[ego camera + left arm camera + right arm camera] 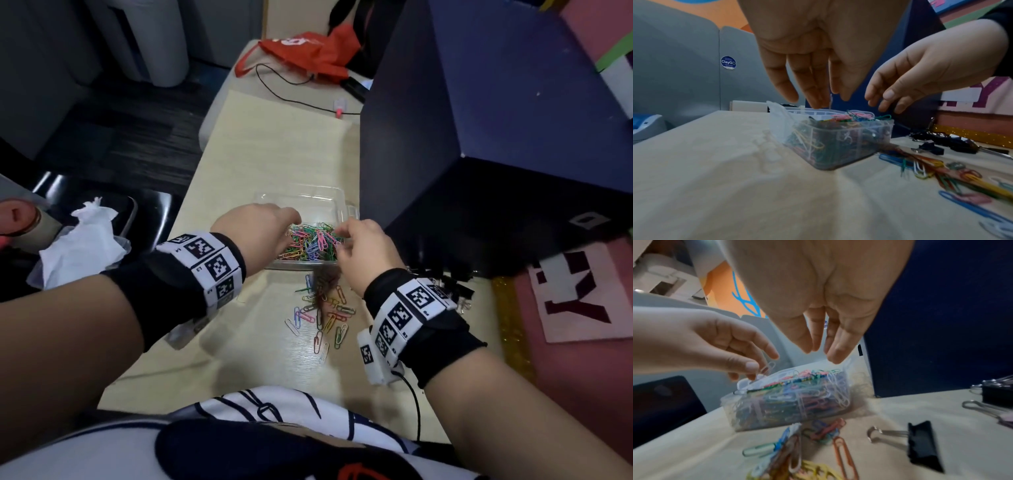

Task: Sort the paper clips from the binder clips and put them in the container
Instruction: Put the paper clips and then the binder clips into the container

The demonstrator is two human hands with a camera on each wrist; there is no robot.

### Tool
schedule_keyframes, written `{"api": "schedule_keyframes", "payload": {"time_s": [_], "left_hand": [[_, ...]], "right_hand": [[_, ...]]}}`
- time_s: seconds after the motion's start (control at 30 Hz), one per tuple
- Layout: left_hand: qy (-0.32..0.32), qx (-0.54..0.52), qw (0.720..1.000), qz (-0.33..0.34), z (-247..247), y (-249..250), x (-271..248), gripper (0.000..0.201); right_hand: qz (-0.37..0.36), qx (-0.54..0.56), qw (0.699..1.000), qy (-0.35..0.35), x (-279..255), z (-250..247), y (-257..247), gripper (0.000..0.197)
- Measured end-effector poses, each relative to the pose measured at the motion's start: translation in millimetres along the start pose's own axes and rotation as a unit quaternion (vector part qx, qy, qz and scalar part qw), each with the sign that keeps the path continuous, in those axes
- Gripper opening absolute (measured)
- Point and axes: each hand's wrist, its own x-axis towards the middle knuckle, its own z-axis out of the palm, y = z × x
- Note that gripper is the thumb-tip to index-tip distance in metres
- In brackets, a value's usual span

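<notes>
i hold my left hand over the clear plastic container heaped with coloured paper clips; its fingers point down and pinch a pale paper clip at the container's left rim. my right hand hangs over the right rim, fingers straight, holding nothing. the container's long axis runs across the pale worktop, tight beside a dark blue box. loose paper clips lie scattered in front; black binder clips sit right.
</notes>
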Motion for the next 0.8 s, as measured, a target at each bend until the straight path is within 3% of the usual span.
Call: {"api": "schedule_keyframes", "payload": {"time_s": [0.2,0.33,0.43,0.5,0.57,0.67,0.8], "left_hand": [[0.002,0.108,0.991,0.075,12.6,6.9,-5.8,0.033],[0.008,0.101,0.993,0.066,9.8,2.2,-9.0,0.03],[0.023,0.053,0.992,0.115,5.6,6.8,-17.0,0.034],[-0.022,0.044,0.991,0.121,8.3,14.8,-23.9,0.03],[-0.087,0.049,0.988,0.118,19.7,19.3,-29.7,0.028],[-0.114,0.052,0.983,0.131,41.6,21.3,-34.1,0.041],[-0.136,0.075,0.977,0.144,58.5,25.2,-30.1,0.067]], "right_hand": [[-0.087,-0.117,0.983,-0.108,-3.1,16.4,8.5,0.05],[-0.072,-0.063,0.995,-0.042,-9.7,12.5,18.3,0.045],[-0.067,-0.041,0.996,-0.035,-18.9,13.1,27.0,0.027],[-0.053,-0.06,0.994,-0.077,-23.8,19.2,33.3,0.027],[-0.055,-0.072,0.99,-0.11,-26.7,27.7,38.3,0.04],[-0.084,-0.091,0.977,-0.171,-33.9,40.2,40.8,0.06],[-0.127,-0.126,0.969,-0.171,-51.0,48.4,47.3,0.062]]}}
